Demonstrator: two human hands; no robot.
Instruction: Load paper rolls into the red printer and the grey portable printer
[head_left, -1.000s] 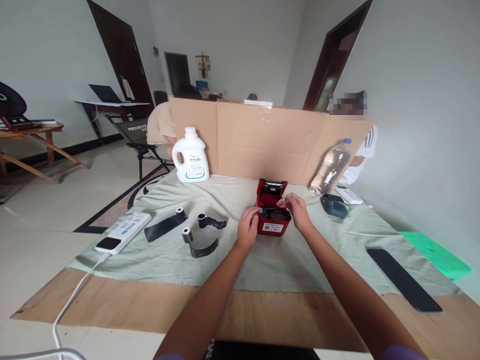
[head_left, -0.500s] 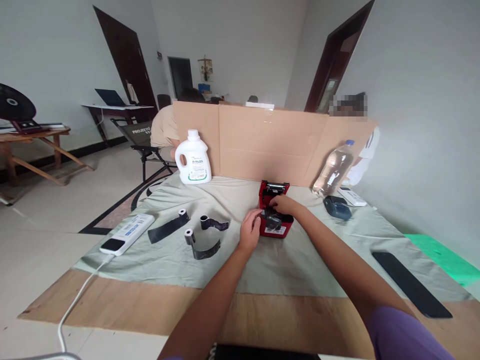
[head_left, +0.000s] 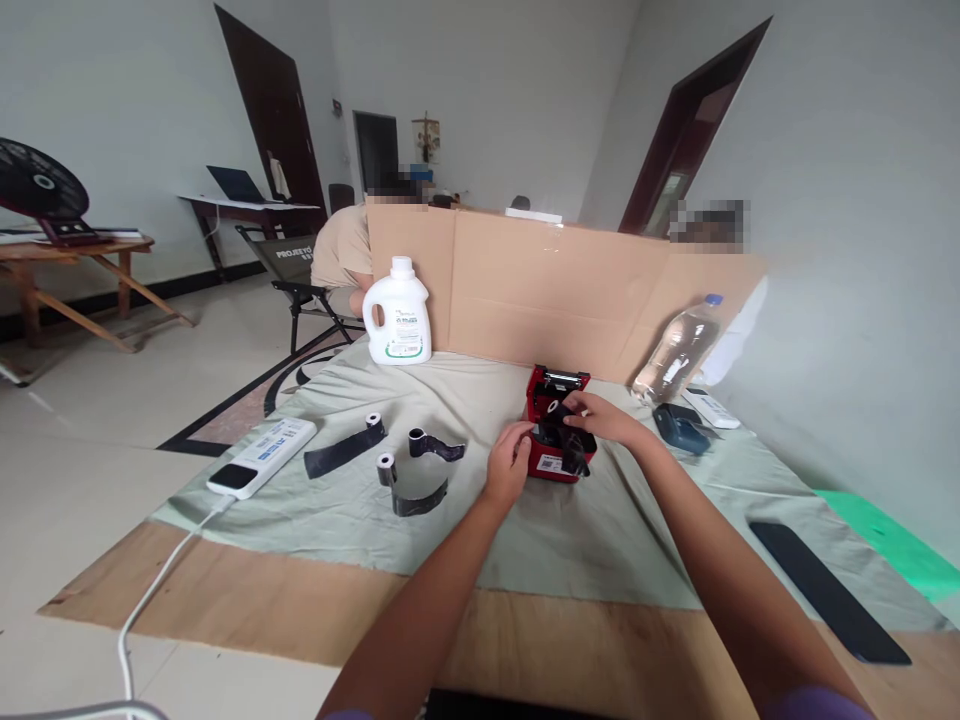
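Observation:
A small red printer (head_left: pixel 541 468) stands on the cloth in front of me, its lid tipped back. At its left wall, my left hand (head_left: pixel 508 462) grips the side with fingers curled over the edge. Above the open compartment, my right hand (head_left: pixel 606 417) pinches a black paper roll (head_left: pixel 559 411) with a white core. The loose dark strip (head_left: pixel 576 455) hangs down over the printer's front. To the left lie three similar black rolls, each partly unwound: one roll (head_left: pixel 345 450) stretched flat, another roll (head_left: pixel 435 446) curling right, and a third roll (head_left: pixel 409 500) looping forward.
A white jug (head_left: pixel 401 320) stands before a cardboard screen (head_left: pixel 540 290). On the right are a clear bottle (head_left: pixel 679 350), a dark handheld device (head_left: pixel 679 428) and a black slab (head_left: pixel 829 590). A white power strip (head_left: pixel 262 458) trails its cable leftward. People sit behind the screen.
My right hand has lifted the black roll up out of the printer's compartment, and its strip now drapes over the front. My left hand stays at the printer. The view has shifted slightly.

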